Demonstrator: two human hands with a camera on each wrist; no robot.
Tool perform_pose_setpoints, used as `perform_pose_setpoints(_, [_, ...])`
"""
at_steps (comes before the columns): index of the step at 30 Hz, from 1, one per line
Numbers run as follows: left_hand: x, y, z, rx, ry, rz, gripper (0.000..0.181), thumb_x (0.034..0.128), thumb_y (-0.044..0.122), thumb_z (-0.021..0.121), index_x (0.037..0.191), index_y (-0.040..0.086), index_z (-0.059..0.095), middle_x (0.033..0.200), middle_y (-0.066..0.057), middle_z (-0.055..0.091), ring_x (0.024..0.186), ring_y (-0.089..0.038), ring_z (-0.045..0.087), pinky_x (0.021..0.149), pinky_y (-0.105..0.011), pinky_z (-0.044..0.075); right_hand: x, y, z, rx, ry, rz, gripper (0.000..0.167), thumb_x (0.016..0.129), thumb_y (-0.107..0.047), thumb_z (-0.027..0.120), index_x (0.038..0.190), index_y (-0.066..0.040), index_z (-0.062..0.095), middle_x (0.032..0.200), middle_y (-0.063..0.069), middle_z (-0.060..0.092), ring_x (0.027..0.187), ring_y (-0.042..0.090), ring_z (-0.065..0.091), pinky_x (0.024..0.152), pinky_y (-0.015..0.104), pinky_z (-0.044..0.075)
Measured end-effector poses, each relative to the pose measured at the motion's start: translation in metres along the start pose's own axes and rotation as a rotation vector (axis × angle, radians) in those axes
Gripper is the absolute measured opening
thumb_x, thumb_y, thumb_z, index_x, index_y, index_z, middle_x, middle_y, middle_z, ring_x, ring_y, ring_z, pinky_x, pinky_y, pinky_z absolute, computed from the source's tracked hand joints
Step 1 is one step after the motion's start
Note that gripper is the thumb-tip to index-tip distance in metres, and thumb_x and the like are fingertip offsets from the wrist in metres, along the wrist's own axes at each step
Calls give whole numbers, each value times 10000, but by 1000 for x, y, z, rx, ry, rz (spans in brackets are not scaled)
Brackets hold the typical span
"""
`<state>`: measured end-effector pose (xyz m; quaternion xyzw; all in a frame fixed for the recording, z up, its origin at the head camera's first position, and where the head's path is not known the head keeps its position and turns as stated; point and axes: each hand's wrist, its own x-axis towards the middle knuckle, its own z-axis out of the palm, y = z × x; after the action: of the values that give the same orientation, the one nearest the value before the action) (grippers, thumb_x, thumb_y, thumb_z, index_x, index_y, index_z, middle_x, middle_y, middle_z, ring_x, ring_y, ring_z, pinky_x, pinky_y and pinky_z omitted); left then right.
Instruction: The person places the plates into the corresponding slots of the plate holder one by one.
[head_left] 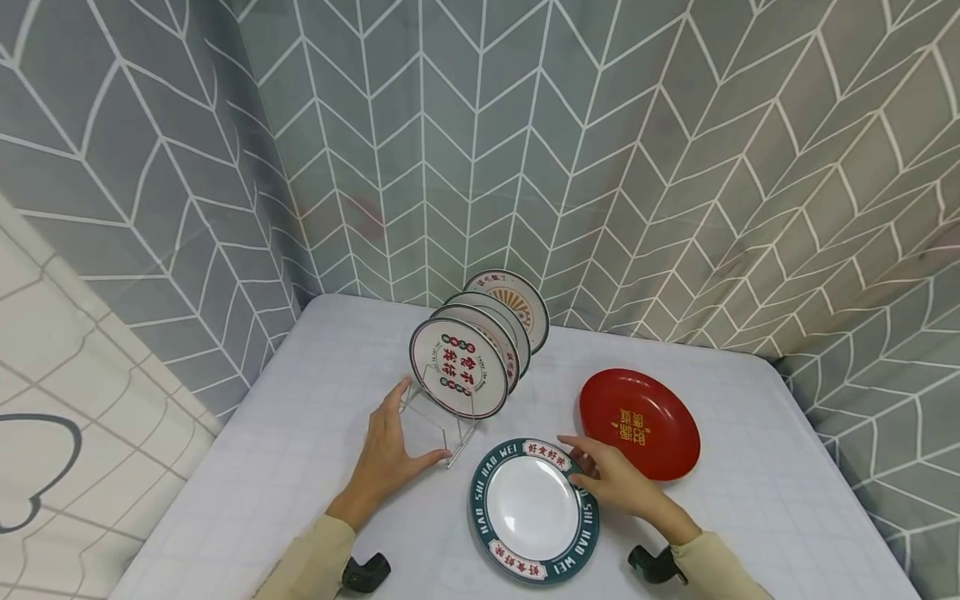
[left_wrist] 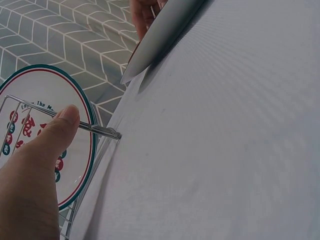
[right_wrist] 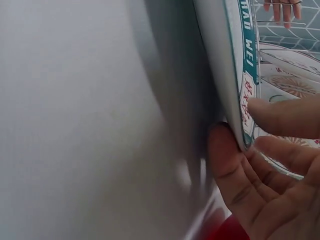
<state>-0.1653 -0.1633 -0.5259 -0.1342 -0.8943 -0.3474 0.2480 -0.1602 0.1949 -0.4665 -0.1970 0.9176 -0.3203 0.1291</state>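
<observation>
My right hand pinches the upper right rim of a white plate with a green lettered border. In the right wrist view the thumb lies on the lettered face of this plate and fingers are under its edge. To the left, a wire plate rack holds several white plates standing on edge, one behind another. My left hand grips the near end of the rack, thumb and index finger spread across it. The left wrist view has the thumb on the rack's wire.
A red oval plate with gold characters lies on the white-covered table, right of the green-rimmed plate. Patterned curtains hang close behind the table and at both sides. Dark wrist-worn devices sit near both sleeves.
</observation>
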Motion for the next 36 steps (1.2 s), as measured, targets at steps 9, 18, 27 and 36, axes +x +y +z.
perform_pose_setpoints(9, [0,0,0,7,11,11,1316,550,461,940,1542,65,172,1570,-123,314,1363,-328,374,1100,-523,385,1,1,9,51,53,91,410,859,-101,735,1247,-14,633,864,-4,620,777,141,512,615,169,491])
perform_pose_setpoints(18, [0,1,-1,-14,6,-2,1300,562,452,939,1543,77,173,1565,-122,324,1358,-318,381,1100,-511,390,-3,-6,-10,303,81,126,361,962,-206,618,1299,-80,599,1186,125,650,1078,254,561,842,264,567])
perform_pose_setpoints(27, [1,1,-3,6,6,17,1306,562,466,933,1542,62,171,1570,-119,319,1366,-316,377,1109,-493,380,-15,12,-13,984,-306,265,675,986,-152,520,1573,-216,191,1518,201,325,1137,251,601,919,388,566])
perform_pose_setpoints(36, [1,1,-2,23,10,19,1295,561,460,936,1535,57,185,1561,-129,331,1363,-310,377,1105,-488,388,-19,22,-25,1032,-419,21,642,988,-41,453,1535,-340,301,1487,-43,417,1274,180,496,981,392,530])
